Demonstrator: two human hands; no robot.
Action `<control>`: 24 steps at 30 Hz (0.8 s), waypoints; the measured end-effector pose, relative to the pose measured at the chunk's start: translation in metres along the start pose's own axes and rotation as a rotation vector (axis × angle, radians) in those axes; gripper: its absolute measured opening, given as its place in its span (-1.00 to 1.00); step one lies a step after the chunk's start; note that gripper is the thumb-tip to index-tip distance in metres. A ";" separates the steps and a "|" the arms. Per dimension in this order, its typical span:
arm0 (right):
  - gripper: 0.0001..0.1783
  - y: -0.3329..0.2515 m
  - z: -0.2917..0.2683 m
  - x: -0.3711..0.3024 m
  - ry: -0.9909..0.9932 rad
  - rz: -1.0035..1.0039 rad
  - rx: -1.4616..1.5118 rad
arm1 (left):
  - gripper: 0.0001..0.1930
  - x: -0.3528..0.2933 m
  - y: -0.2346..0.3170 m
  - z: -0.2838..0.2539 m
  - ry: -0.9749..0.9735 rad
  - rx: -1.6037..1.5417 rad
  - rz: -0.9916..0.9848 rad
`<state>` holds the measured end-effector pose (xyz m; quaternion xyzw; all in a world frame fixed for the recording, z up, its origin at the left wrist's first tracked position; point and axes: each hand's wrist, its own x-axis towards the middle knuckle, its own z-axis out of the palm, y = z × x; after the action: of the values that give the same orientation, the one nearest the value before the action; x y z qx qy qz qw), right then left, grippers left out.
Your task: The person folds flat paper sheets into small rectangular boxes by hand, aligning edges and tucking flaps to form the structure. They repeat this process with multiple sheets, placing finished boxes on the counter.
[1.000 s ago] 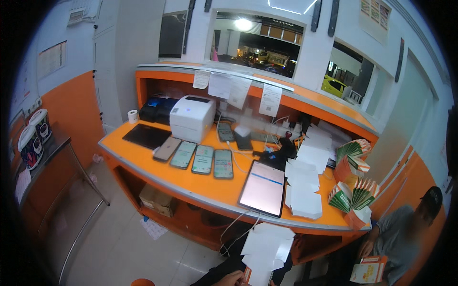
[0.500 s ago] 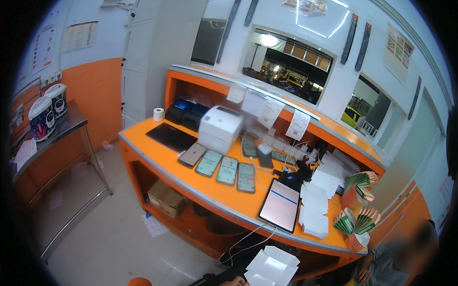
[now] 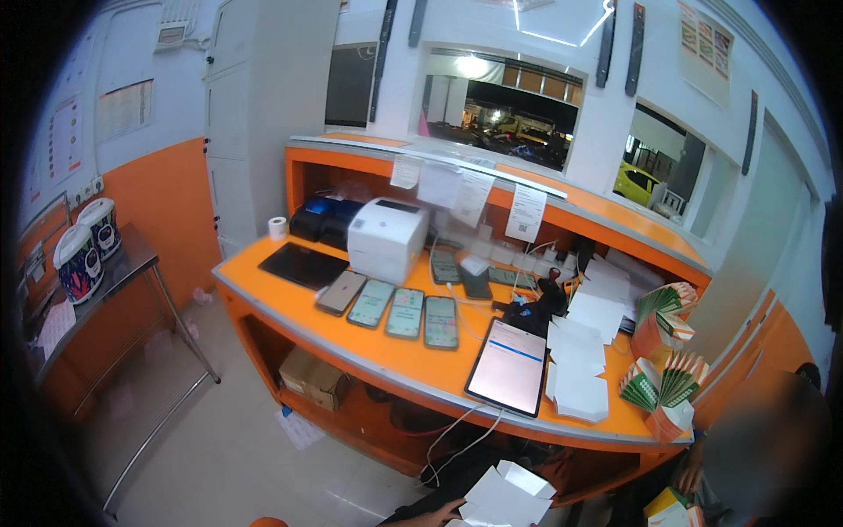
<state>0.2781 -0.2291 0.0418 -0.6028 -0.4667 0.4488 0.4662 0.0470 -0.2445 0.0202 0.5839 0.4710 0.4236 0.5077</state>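
White cardboard in the foreground: holding a partly folded white cardboard box blank [image 3: 507, 497] at the lower edge of the view, just in front of the counter [image 3: 369, 351], with the bare left hand [image 3: 448, 513] gripping narrowly along its left margin. Leaving the grip of the right hand, out of view, impossible to tell. Including, at lower right, a grey-shirted co-worker [image 3: 760, 448], with one hand near a yellow-and-green printed carton [image 3: 672, 508]. Bearing, on the counter's orange, metal-edged top, a black-framed tablet [image 3: 507, 364] with a lit screen; continuing rightward with overlapping flat white cardboard sheets [image 3: 578, 391] and fanned green, white and orange cartons [image 3: 665, 385]. Lining up four rectangular smartphones [image 3: 405, 313] to the tablet's left. Setting farther back a flat black slab [image 3: 304, 265], a boxy white printer [image 3: 386, 239] and a small white paper roll [image 3: 277, 228]. Hanging printed paper slips [image 3: 525, 213] from the raised orange shelf [image 3: 347, 162]. Opening, farthest off, through a rectangular window [image 3: 505, 114] onto a dark, lamp-lit exterior.
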 end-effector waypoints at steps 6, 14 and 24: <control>-0.25 0.009 -0.010 0.008 0.019 0.132 -0.018 | -0.23 0.026 0.004 0.011 0.217 -0.328 -0.238; -0.24 -0.020 0.000 0.000 -0.081 -0.025 -0.147 | -0.67 0.039 0.006 0.025 0.237 -0.023 -0.026; -0.42 -0.051 0.006 0.007 -0.335 -0.162 -0.029 | -0.66 0.067 -0.012 0.000 -0.052 -0.276 -0.183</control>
<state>0.2658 -0.2145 0.0904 -0.4867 -0.5913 0.4971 0.4079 0.0590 -0.1786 0.0090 0.4742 0.4462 0.4210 0.6315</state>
